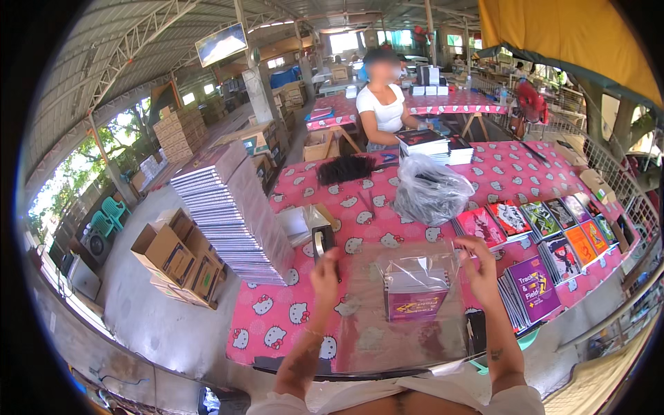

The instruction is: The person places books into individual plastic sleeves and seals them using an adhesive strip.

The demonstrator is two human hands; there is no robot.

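My left hand [324, 280] is closed around a black tape dispenser [322, 242], held upright over the table. In front of me lies a bundle of spiral notebooks [413, 306] with a purple cover, inside clear plastic wrap [366, 339] that spreads out flat around it. At the bundle's far right corner, the fingers of my right hand [478, 268] are bent together at the edge of the plastic. Right of that hand stands a row of purple spiral notebooks [531, 290].
A tall stack of spiral notebooks [235, 214] rises at the table's left. Beyond the bundle sit a crumpled plastic bag [432, 190] and a black bristly brush [346, 169]. Colourful notebooks [577, 242] line the right side. A co-worker [382, 111] stands across the pink table [277, 332].
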